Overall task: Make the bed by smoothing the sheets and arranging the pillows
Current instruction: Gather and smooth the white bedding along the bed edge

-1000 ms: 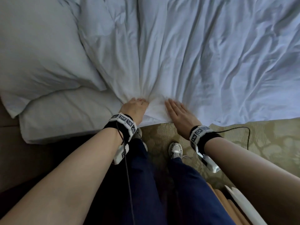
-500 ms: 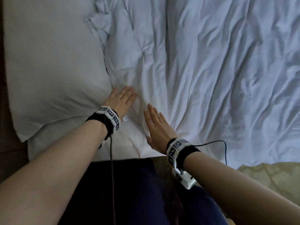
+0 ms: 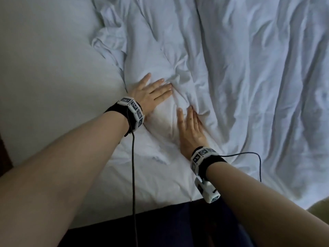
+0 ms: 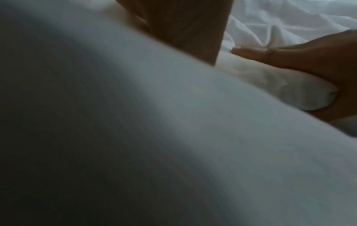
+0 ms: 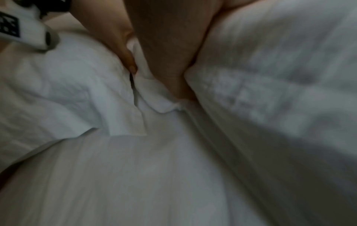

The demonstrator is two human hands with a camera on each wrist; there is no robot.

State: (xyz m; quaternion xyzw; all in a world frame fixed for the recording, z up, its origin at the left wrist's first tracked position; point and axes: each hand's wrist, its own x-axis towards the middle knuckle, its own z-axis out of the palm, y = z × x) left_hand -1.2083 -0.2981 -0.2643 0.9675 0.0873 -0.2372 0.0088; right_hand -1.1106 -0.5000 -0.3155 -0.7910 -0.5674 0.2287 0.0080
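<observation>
A white wrinkled sheet [image 3: 249, 86] covers the bed. A large white pillow [image 3: 53, 77] lies at the left. My left hand [image 3: 153, 90] lies flat on the sheet right beside the pillow's edge, fingers straight and spread. My right hand [image 3: 189, 129] presses flat on the sheet a little nearer and to the right, fingers together. A bunched ridge of folds [image 3: 178, 81] stands just ahead of both hands. In the right wrist view my fingers [image 5: 166, 61] push into a crease of the sheet [image 5: 154, 99]. The left wrist view shows the right hand [image 4: 309, 61] resting on the cloth.
The bed's near edge [image 3: 160, 205] runs along the bottom, with my dark trousers [image 3: 178, 229] against it. A patch of patterned carpet [image 3: 320, 205] shows at the lower right. Wrist cables [image 3: 133, 175] hang over the sheet.
Both hands have slid from the bed's near edge farther onto the sheet, away from me, staying flat. The left hand now lies beside the pillow, and folds have bunched ahead of the fingers.
</observation>
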